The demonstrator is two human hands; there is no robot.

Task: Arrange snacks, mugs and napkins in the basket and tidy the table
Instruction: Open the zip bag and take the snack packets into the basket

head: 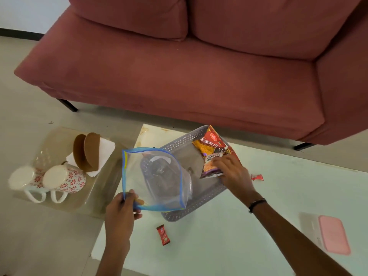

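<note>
A grey perforated basket (201,205) sits on the pale table (229,236). My left hand (121,210) grips the lower corner of a clear zip bag (157,176) with a blue seal, held open over the basket's left side. My right hand (231,172) rests on a small purple-and-orange snack packet (211,164) inside the basket. A larger red and yellow snack bag (214,142) leans in the basket's far corner. Two white mugs with red flowers (63,179) lie on their sides on a tray at left, beside white napkins (105,150) in a brown holder (85,150).
A small red sachet (163,235) lies on the table in front of the basket, and a red candy (256,177) lies to its right. A pink-lidded box (332,234) stands at the right edge. A red sofa (179,66) fills the space behind the table.
</note>
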